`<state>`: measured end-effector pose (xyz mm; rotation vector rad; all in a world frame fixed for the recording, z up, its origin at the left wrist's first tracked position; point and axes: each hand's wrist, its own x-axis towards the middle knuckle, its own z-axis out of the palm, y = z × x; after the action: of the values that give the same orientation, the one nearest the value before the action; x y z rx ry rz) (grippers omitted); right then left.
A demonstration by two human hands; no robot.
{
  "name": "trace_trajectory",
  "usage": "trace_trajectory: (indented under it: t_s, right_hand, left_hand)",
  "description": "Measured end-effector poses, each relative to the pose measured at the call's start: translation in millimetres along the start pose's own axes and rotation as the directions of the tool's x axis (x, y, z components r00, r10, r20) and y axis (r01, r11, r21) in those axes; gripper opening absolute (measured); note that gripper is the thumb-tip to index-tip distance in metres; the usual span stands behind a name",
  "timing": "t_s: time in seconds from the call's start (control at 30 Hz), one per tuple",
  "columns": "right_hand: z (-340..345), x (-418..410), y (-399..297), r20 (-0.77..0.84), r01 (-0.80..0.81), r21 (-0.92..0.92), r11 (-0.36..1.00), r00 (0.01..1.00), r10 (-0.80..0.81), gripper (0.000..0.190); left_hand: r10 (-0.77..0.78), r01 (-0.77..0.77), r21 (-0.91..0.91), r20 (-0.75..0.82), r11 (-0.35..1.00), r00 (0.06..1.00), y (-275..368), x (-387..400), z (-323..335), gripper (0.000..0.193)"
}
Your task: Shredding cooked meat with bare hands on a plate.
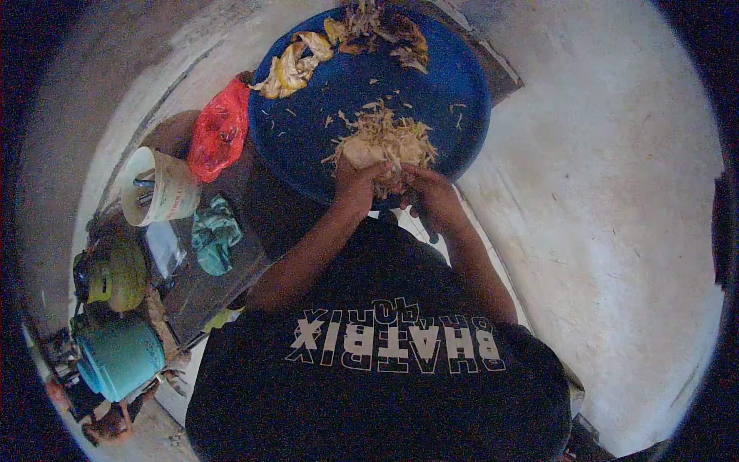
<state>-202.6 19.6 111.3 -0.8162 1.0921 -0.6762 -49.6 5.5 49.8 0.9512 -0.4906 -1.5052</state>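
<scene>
Both hands meet at the near edge of a round blue tray (306, 138). My left hand (359, 185) and my right hand (424, 182) grip the near side of a pale, shredded clump (387, 138), fibrous strips sticking out around two smoother, rounded lumps. What the clump is made of I cannot tell. Fingertips of the two hands nearly touch between the lumps. Yellowish, wilted peel-like pieces (297, 63) lie at the tray's far left rim, and browner ones (410, 43) lie at its far edge. Loose thin shreds are scattered over the blue surface.
Left of the tray lies a red plastic bag (220, 130). A whitish bucket (161, 187) with items inside, a green patterned plastic bag (215, 235) and a clear plastic packet (164, 248) are nearer. A turquoise container (121, 355) stands lower left. A pale wall (600, 231) rises on the right.
</scene>
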Motion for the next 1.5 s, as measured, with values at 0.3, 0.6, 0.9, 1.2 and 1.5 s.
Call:
trace_trajectory:
  t_s: [0.3, 0.6, 0.9, 1.2, 1.5]
  right_hand:
    - [-8.5, 7.1, 7.1, 0.036, -0.033, 0.093, 0.995, 0.999, 0.029, 0.032]
    - [-8.8, 12.2, 6.1, 0.015, -0.032, 0.208, 0.978, 0.999, 0.029, 0.034]
    - [3.7, 3.5, -2.9, -0.054, 0.125, -0.286, 0.950, 0.988, -0.147, 0.030]
    - [7.0, -2.6, -8.9, -0.083, 0.045, -0.200, 0.979, 0.995, -0.062, 0.030]
    - [-4.2, 3.3, -1.3, -0.003, -0.027, 0.124, 0.992, 1.000, 0.027, 0.032]
  left_hand:
    - [-0.062, 0.062, -0.001, 0.062, 0.998, 0.996, 10.7, -4.5, 5.4, 0.055]
    - [0.167, -0.114, 0.419, -0.092, 0.901, 0.982, 19.7, -0.4, -0.4, 0.058]
    - [0.210, -0.163, 0.443, -0.058, 0.882, 0.976, 26.9, -5.8, 10.0, 0.064]
    - [0.146, -0.130, 0.205, -0.066, 0.970, 0.987, 17.7, -2.3, 6.4, 0.062]
    - [0.164, -0.156, 0.102, -0.084, 0.983, 0.983, 16.4, 7.4, -4.3, 0.058]
